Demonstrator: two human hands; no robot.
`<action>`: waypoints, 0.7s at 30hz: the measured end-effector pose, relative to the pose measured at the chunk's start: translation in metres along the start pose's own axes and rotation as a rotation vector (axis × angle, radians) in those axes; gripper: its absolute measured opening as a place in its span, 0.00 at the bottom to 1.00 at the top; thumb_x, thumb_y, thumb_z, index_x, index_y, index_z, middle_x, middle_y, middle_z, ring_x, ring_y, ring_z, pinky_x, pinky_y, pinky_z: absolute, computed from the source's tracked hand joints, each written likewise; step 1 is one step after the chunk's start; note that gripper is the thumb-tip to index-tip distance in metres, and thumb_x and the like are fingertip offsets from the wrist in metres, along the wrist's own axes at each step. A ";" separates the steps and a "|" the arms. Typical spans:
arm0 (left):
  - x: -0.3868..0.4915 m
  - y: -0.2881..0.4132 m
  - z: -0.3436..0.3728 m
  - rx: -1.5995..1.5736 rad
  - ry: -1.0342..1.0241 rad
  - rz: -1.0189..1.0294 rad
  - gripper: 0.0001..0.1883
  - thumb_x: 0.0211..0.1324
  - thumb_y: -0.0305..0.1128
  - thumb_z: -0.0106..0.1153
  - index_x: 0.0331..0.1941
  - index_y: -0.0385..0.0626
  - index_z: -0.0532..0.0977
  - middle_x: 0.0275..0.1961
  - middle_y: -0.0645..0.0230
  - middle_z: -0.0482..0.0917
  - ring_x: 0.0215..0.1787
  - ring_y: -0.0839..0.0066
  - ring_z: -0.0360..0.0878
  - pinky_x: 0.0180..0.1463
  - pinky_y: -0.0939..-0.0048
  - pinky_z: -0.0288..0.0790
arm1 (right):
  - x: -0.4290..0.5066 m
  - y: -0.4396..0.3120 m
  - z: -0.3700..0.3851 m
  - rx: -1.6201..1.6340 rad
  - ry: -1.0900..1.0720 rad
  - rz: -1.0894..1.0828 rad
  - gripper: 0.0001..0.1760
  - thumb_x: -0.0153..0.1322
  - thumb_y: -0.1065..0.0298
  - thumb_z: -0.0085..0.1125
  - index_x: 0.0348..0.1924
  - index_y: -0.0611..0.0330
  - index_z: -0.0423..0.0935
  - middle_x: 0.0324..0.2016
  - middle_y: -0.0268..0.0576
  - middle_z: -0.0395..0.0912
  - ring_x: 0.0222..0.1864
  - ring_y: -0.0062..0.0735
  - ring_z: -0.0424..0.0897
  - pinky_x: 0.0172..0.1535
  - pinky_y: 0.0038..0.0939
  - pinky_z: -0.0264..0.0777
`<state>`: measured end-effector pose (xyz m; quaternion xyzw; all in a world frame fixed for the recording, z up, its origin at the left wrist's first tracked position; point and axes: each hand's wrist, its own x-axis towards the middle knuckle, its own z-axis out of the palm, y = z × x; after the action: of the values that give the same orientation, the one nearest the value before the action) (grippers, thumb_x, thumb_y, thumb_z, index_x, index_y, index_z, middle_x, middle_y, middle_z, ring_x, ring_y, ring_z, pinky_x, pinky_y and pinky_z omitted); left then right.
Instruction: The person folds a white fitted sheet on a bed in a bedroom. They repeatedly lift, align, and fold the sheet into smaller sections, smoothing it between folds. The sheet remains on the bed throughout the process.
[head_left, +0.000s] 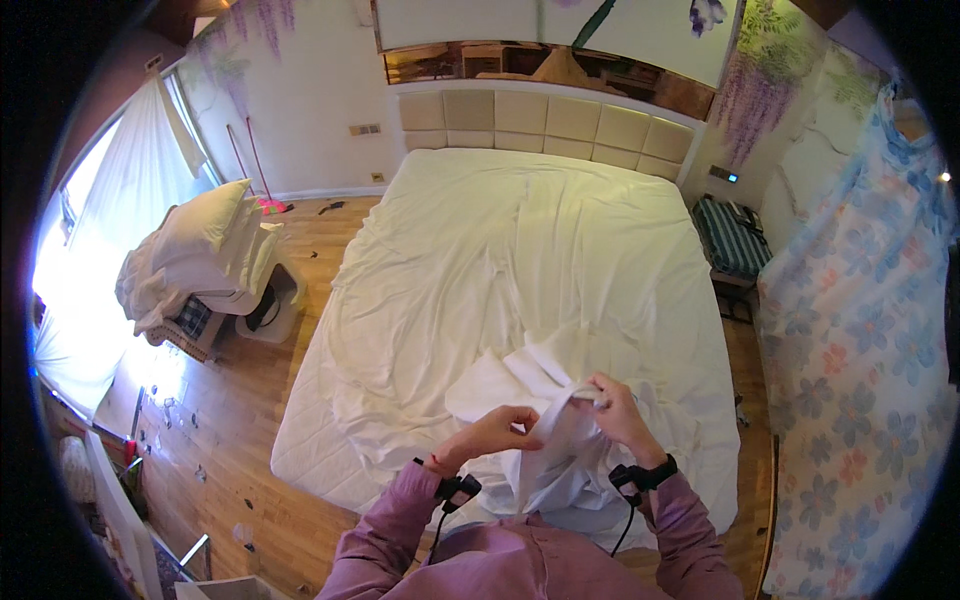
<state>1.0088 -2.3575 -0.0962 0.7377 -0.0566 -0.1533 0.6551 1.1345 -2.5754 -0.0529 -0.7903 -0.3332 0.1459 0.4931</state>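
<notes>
A rumpled white bed sheet (465, 300) lies over the large mattress (315, 442) before me, with long creases running from the headboard end. Its near part is bunched up at the foot, close to my body. My right hand (619, 416) grips a gathered fold of this sheet. Just to the left, my left hand (491, 435) has its fingertips pinched at the edge of the same raised strip. Between both hands the cloth hangs down in folds. Each wrist wears a black strap with a small cabled device.
A tufted beige headboard (521, 120) stands at the far end. To the left, pillows (202, 225) and bedding are piled on a chair. A striped cushion (729, 236) lies at the right, near a floral curtain (855, 375). Small debris dots the wood floor (217, 450).
</notes>
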 end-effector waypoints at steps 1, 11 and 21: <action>-0.005 -0.014 0.002 0.056 0.036 -0.047 0.11 0.58 0.33 0.66 0.41 0.40 0.80 0.37 0.73 0.82 0.41 0.81 0.78 0.48 0.74 0.73 | 0.004 0.003 -0.003 0.001 0.062 -0.016 0.13 0.65 0.72 0.69 0.39 0.65 0.75 0.29 0.45 0.79 0.32 0.26 0.78 0.34 0.30 0.71; -0.027 -0.058 0.026 -0.400 0.729 0.135 0.10 0.67 0.36 0.55 0.43 0.41 0.75 0.36 0.76 0.75 0.36 0.84 0.72 0.36 0.79 0.68 | 0.016 -0.013 -0.015 -0.041 0.362 -0.095 0.12 0.71 0.68 0.65 0.39 0.64 0.71 0.32 0.36 0.75 0.33 0.18 0.74 0.36 0.23 0.70; 0.004 0.034 0.026 -0.600 0.609 0.119 0.12 0.65 0.34 0.60 0.47 0.39 0.76 0.35 0.73 0.81 0.31 0.87 0.76 0.33 0.82 0.70 | -0.005 -0.034 0.023 0.242 -0.348 -0.059 0.08 0.71 0.67 0.64 0.35 0.65 0.81 0.22 0.30 0.75 0.27 0.14 0.71 0.30 0.23 0.66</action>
<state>1.0086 -2.3880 -0.0657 0.5214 0.1441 0.0999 0.8351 1.1050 -2.5528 -0.0341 -0.6781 -0.4167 0.3046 0.5233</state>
